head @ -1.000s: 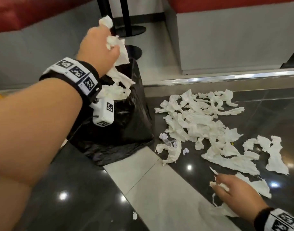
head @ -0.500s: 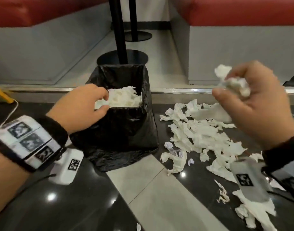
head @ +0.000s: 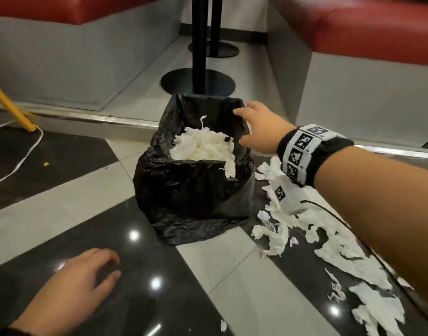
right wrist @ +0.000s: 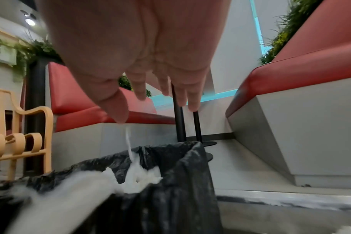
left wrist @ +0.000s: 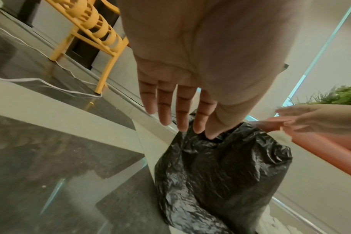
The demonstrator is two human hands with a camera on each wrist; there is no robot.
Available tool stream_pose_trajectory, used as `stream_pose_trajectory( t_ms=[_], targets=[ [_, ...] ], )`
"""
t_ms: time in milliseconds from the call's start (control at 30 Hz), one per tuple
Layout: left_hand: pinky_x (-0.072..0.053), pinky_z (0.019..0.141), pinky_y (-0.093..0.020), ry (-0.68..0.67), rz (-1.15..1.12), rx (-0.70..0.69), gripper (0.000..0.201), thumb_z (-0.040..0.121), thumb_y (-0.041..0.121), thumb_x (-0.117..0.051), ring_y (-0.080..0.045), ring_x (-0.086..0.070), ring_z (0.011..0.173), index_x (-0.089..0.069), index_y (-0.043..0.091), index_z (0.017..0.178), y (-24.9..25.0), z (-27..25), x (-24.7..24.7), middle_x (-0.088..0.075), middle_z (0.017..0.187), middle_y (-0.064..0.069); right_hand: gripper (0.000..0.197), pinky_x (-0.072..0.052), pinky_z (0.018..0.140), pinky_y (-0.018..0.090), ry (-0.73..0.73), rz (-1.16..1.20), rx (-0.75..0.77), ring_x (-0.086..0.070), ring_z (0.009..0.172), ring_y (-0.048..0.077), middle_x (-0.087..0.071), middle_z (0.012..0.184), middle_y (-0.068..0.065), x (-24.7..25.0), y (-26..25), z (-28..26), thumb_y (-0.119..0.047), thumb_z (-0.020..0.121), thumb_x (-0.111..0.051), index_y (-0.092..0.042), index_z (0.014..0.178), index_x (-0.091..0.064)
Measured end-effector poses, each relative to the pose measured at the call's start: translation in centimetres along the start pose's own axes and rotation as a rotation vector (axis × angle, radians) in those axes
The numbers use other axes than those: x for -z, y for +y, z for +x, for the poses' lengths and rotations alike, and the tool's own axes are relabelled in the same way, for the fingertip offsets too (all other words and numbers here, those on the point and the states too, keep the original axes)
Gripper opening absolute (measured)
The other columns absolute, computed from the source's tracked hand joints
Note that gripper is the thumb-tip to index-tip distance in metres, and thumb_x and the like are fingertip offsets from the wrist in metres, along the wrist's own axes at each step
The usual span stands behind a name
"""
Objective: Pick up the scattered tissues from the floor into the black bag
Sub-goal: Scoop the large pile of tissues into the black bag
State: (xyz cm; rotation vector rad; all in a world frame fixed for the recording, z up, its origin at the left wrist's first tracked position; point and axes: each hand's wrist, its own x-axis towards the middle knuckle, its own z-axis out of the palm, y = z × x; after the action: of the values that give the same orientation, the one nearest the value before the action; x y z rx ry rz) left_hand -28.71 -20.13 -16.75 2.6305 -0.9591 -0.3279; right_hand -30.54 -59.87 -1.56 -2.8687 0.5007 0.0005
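Observation:
A black bag (head: 191, 195) stands open on the floor, holding a heap of white tissues (head: 203, 147). My right hand (head: 254, 128) hovers over the bag's right rim with straight fingers and holds nothing; a thin tissue strand (right wrist: 129, 142) hangs just below its thumb above the heap. One strip drapes over the near rim. My left hand (head: 87, 282) is low over the dark tile in front of the bag, fingers relaxed and empty. Scattered tissues (head: 341, 253) lie on the floor right of the bag. From the left wrist the bag (left wrist: 220, 171) shows beyond my left hand (left wrist: 178, 114).
Two black table posts (head: 199, 44) with round bases stand behind the bag. Red benches on grey plinths (head: 365, 76) flank the gap. A yellow chair leg (head: 9, 105) and a white cable (head: 26, 156) lie at the left. A metal floor strip runs behind the bag.
My right hand carried its tissue wad over the bag and let it go. My left hand left the bag's rim and dropped to the floor in front.

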Motion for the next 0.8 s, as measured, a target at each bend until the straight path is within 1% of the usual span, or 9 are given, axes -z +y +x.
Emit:
stream_pose_trajectory(
  t_ms=[100, 200, 267, 367, 433, 533, 633, 767, 800],
  targets=[
    [-0.051, 0.074, -0.026, -0.101, 0.029, -0.044, 0.013, 0.08, 0.042, -0.065, 0.002, -0.058, 0.079, -0.053, 0.045, 0.082, 2.3, 2.0, -1.2, -0.058, 0.086, 0.021, 0.039, -0.043, 0.096, 0.035, -0.098, -0.126, -0.033, -0.055, 0.112, 0.023, -0.055, 0.13, 0.001, 1.2, 4.5, -4.0, -0.025, 0.088, -0.054, -0.03, 0.127, -0.053],
    [-0.051, 0.075, -0.025, -0.147, 0.1, -0.119, 0.007, 0.083, 0.046, -0.057, 0.002, -0.058, 0.08, -0.054, 0.041, 0.088, 5.1, 5.3, -2.9, -0.059, 0.088, 0.018, 0.029, -0.047, 0.091, 0.033, -0.274, -0.315, -0.103, -0.057, 0.095, 0.015, -0.061, 0.119, -0.007, 0.4, 11.6, -9.7, -0.028, 0.089, -0.054, -0.036, 0.116, -0.059],
    [-0.051, 0.076, -0.027, -0.21, 0.13, -0.168, 0.005, 0.083, 0.045, -0.056, 0.001, -0.058, 0.081, -0.052, 0.041, 0.084, 6.9, 7.2, -4.3, -0.059, 0.087, 0.017, 0.029, -0.048, 0.089, 0.029, -0.417, -0.408, -0.156, -0.056, 0.096, 0.012, -0.058, 0.122, -0.008, -1.5, 16.7, -13.7, -0.028, 0.088, -0.055, -0.039, 0.116, -0.058],
    [-0.05, 0.079, -0.028, -0.314, 0.185, -0.195, 0.006, 0.085, 0.043, -0.056, -0.003, -0.058, 0.082, -0.054, 0.037, 0.084, 9.5, 8.3, -5.8, -0.061, 0.088, 0.015, 0.041, -0.044, 0.085, 0.018, -0.684, -0.434, -0.249, -0.053, 0.102, 0.01, -0.051, 0.133, -0.004, -6.4, 23.3, -20.5, -0.025, 0.089, -0.056, -0.039, 0.126, -0.048],
    [-0.05, 0.079, -0.025, -0.359, 0.208, -0.208, 0.007, 0.084, 0.044, -0.055, 0.001, -0.057, 0.081, -0.053, 0.039, 0.081, 10.4, 8.1, -6.6, -0.059, 0.085, 0.017, 0.07, -0.044, 0.096, 0.026, -0.854, -0.387, -0.285, -0.05, 0.119, 0.014, -0.035, 0.146, -0.001, -10.9, 26.3, -24.8, -0.031, 0.084, -0.064, -0.049, 0.139, -0.025],
    [-0.047, 0.079, -0.02, -0.475, 0.315, -0.179, 0.011, 0.082, 0.047, -0.051, 0.004, -0.054, 0.079, -0.046, 0.043, 0.073, 10.0, 7.1, -7.6, -0.056, 0.082, 0.02, 0.111, -0.036, 0.108, 0.045, -1.061, -0.342, -0.244, -0.033, 0.137, 0.03, 0.009, 0.158, 0.005, -17.4, 28.6, -28.2, -0.033, 0.071, -0.078, -0.06, 0.136, 0.008],
    [-0.048, 0.078, -0.02, -0.518, 0.42, -0.134, 0.008, 0.079, 0.048, -0.048, 0.004, -0.055, 0.079, -0.046, 0.044, 0.073, 10.0, 7.4, -8.0, -0.058, 0.085, 0.018, 0.103, -0.035, 0.109, 0.043, -0.969, -0.274, -0.119, -0.036, 0.133, 0.032, 0.012, 0.157, 0.01, -21.5, 29.1, -28.4, -0.014, 0.075, -0.071, -0.055, 0.139, -0.001],
    [-0.046, 0.078, -0.017, -0.572, 0.45, -0.096, 0.008, 0.086, 0.042, -0.051, 0.003, -0.055, 0.079, -0.056, 0.036, 0.083, 14.7, 9.0, -7.1, -0.06, 0.09, 0.016, 0.037, -0.036, 0.101, 0.028, -0.735, -0.113, -0.04, -0.049, 0.121, 0.026, -0.043, 0.133, 0.008, -20.8, 30.2, -25.6, -0.021, 0.097, -0.04, -0.026, 0.133, -0.043],
    [-0.047, 0.078, -0.018, -0.591, 0.461, -0.09, 0.01, 0.086, 0.042, -0.051, 0.003, -0.056, 0.08, -0.058, 0.036, 0.088, 16.2, 9.0, -6.6, -0.06, 0.09, 0.016, 0.033, -0.036, 0.099, 0.029, -0.692, -0.102, -0.065, -0.051, 0.119, 0.026, -0.05, 0.127, 0.008, -20.3, 30.5, -24.6, -0.02, 0.098, -0.035, -0.02, 0.128, -0.048]
  ],
)
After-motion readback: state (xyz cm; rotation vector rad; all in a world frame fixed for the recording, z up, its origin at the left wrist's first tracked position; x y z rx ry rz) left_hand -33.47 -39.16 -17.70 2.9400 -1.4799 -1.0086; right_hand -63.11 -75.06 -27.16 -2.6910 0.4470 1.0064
